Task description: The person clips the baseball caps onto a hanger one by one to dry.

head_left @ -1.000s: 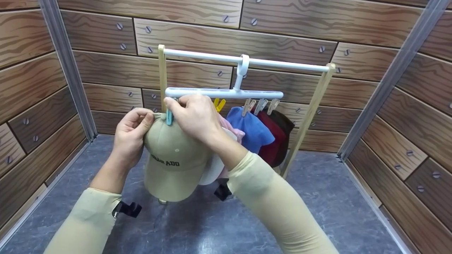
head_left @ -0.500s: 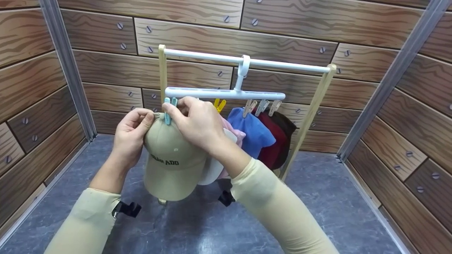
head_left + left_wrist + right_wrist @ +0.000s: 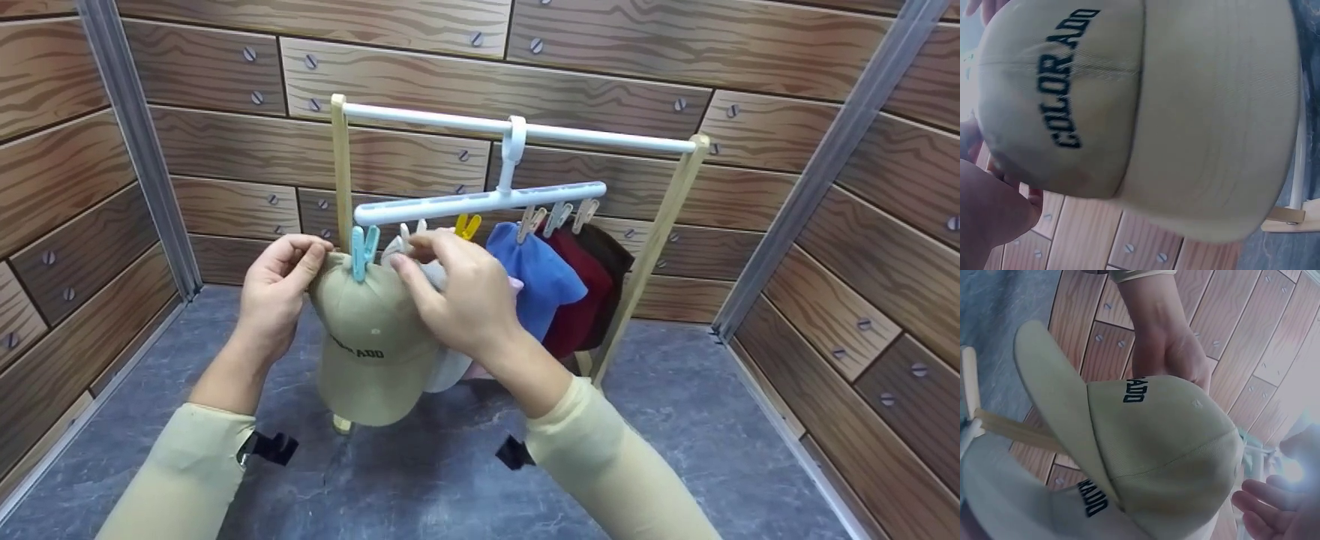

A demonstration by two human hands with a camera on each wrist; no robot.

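A khaki baseball cap (image 3: 371, 319) with dark COLORADO lettering hangs by the top of its crown from a turquoise clothespin (image 3: 359, 255). That clothespin is at the left end of a pale blue hanger (image 3: 442, 208), which tilts down to the left. My left hand (image 3: 274, 300) pinches the crown's left edge between thumb and fingers, beside the clothespin. To the right of the cap's crown is my right hand (image 3: 469, 296), fingers loosely spread and holding nothing. It partly covers a light grey cap (image 3: 446, 369). In the right wrist view its fingers (image 3: 1266, 495) stand apart from the khaki cap.
A rack with a white rail (image 3: 600, 137) and wooden posts carries the hanger. Farther right hang a blue cap (image 3: 532, 281), a dark red cap (image 3: 577, 300) and a dark brown cap (image 3: 611, 259). A yellow clothespin (image 3: 469, 226) sits mid-hanger. Wood-patterned walls surround the grey floor.
My right hand has let go of the turquoise clothespin and moved right and slightly down. The hanger's left end has dipped with the khaki cap. My left hand stays at the crown.
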